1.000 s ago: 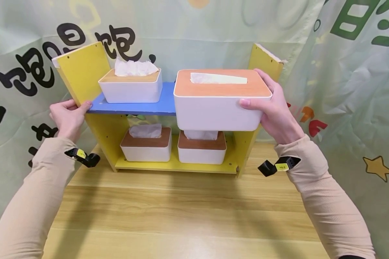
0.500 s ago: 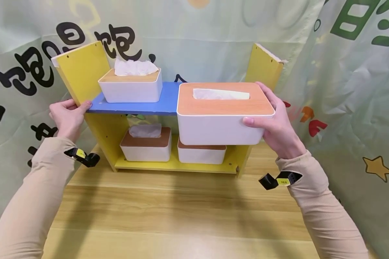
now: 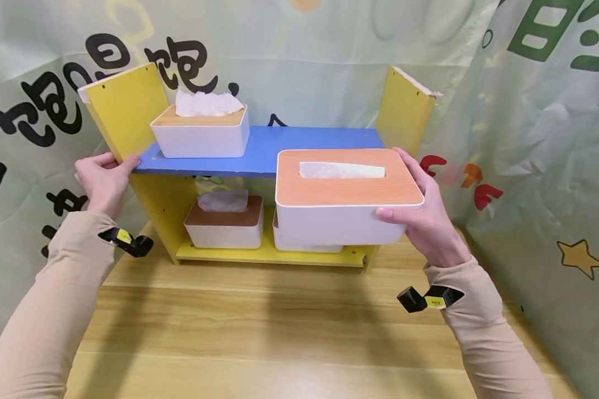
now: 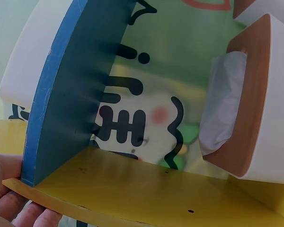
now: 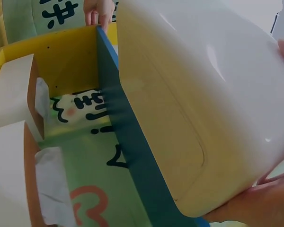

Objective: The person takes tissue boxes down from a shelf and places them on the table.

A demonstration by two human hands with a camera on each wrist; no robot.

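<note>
The right hand [image 3: 431, 216] grips the tissue box [image 3: 329, 224] at its right end, thumb and fingers spanning its depth. The box is above the desk [image 3: 219, 327], before the shelf [image 3: 299, 143]. Long axis: left to right; lid [image 3: 339, 191] upward. Finish: white walls, wood-tone lid, tissue [image 3: 341, 170] in the slot. The left hand [image 3: 103, 183] grips the shelf's left edge.

1. The tissue box [image 3: 349, 224] in my right hand [image 3: 429, 221] hides most of the lower-right box [image 3: 309, 249] from the head view
2. The left wrist view's edge crops my left hand [image 4: 7, 203]
3. Markings on the yellow wrist labels [image 3: 435, 302] are too small to read
</note>
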